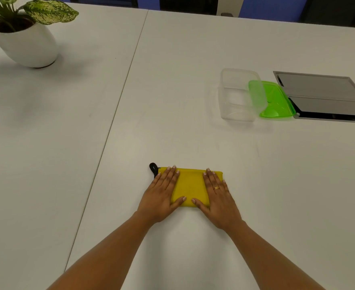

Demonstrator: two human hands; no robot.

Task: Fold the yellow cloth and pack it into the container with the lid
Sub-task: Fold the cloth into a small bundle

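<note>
The yellow cloth (pixel 191 185) lies folded into a small rectangle on the white table, close in front of me, with a black loop (pixel 153 168) sticking out at its far left corner. My left hand (pixel 162 193) rests flat on the cloth's left part, fingers spread. My right hand (pixel 217 195), with a ring on it, presses flat on the right part. Neither hand grips anything. Far to the right stands the clear plastic container (pixel 238 95), open and with nothing in it. Its green lid (pixel 277 101) lies just right of it, partly leaning under the container's edge.
A grey recessed panel (pixel 323 95) is set into the table right of the lid. A potted plant in a white pot (pixel 26 42) stands at the far left. A seam (pixel 118 101) between two tabletops runs diagonally left of the cloth.
</note>
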